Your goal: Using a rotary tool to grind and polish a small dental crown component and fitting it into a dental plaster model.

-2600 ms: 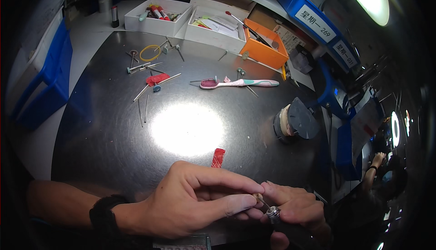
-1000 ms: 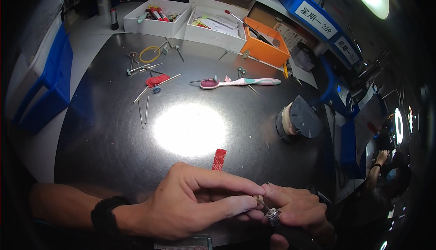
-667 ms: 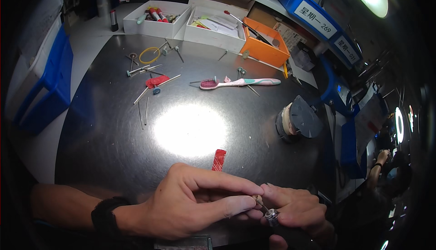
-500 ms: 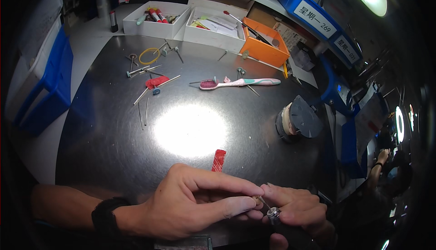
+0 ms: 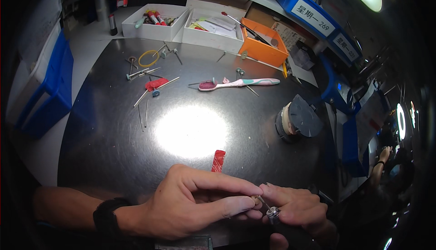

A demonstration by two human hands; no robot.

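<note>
Loose metal pins (image 5: 146,113) lay at far left on the dark table (image 5: 104,145). Near side, the left hand (image 5: 195,204) was closed in a pinch, thumb and forefinger clamped on a small tan piece (image 5: 255,200), mostly hidden. Beyond stood a red strip (image 5: 218,160) lying flat and, farther, a toothbrush (image 5: 240,84). Just right of the piece, a thin metal rod (image 5: 265,203) pointed toward it from a tool (image 5: 273,212) gripped by the right hand (image 5: 297,202); rod contact could not be told. Fingertips of both hands sat close together. Judged: piece light, stiff, possibly brittle, easily slipped; best held by its sides, fingertips clear of the rod. Tool likely heavier, best held behind its collar.
</note>
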